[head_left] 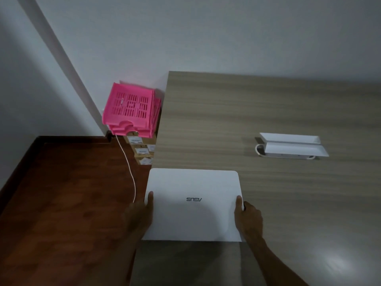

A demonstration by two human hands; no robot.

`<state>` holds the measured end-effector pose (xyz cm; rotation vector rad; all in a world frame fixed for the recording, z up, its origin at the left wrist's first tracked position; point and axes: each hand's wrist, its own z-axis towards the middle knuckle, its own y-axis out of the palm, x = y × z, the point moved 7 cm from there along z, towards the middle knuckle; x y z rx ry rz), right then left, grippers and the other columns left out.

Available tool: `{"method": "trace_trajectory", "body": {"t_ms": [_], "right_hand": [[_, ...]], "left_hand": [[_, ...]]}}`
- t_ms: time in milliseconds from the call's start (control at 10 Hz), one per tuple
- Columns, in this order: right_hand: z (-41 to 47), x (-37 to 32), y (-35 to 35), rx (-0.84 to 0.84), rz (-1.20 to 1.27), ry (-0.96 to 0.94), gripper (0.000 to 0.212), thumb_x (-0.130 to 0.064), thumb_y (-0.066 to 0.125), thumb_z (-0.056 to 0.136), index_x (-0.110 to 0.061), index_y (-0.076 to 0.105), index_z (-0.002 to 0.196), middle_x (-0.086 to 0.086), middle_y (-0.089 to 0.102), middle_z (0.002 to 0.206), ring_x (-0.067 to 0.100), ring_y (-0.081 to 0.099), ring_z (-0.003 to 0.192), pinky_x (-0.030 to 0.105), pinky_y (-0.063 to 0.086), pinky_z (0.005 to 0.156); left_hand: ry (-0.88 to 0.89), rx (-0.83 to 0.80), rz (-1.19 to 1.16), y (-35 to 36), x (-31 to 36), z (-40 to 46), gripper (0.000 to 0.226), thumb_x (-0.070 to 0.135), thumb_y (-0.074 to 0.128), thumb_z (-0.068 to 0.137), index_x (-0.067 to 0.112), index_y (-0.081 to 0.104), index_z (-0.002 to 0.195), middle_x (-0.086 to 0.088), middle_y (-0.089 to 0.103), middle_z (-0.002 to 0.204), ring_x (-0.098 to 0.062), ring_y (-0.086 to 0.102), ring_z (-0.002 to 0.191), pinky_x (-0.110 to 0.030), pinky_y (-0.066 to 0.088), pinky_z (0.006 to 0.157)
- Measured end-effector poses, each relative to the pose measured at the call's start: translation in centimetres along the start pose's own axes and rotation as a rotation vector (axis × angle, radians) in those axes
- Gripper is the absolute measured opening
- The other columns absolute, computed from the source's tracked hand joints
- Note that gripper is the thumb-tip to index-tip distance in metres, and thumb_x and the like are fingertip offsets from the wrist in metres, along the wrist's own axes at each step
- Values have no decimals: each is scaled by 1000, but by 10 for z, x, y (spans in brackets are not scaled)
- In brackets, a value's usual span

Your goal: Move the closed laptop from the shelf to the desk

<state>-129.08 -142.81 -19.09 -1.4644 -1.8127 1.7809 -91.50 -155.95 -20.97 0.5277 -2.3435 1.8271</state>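
Note:
A closed white laptop (192, 188) with a dark logo on its lid is held level over the near left corner of the light wooden desk (257, 112), casting a shadow on the desk below it. My left hand (140, 213) grips its left edge, thumb on the lid. On the opposite edge, my right hand (247, 217) grips the same way. The laptop's left edge reaches slightly past the desk's left side. No shelf is in view.
A white two-tier tray stand (292, 146) sits on the desk at the right. Left of the desk, stacked pink plastic trays (129, 108) rest on cardboard boxes (142, 150) on the dark wooden floor (68, 203). A white cable (129, 168) runs down the floor.

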Motion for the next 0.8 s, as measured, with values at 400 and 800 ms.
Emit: {"method": "trace_trajectory", "body": {"t_ms": [400,800], "right_hand": [[39,-28,-2,-118,-110,-88,64,-55,24,103,-13,71,106,17,72,108,38,65,103,42,50,89],[-96,-26,21,58,-94,-785,34,-23,51,91,-17,66,121,5,68,119,25,62,112,41,49,96]], "left_hand": [[180,37,200,-24,30,30,91,67,3,93,6,63,62,-17,64,54,-34,62,46,-35,51,54],[102,54,-141,-20,-24,-82,83,75,19,88,11,48,132,-19,57,129,-39,57,115,-49,50,96]]}}
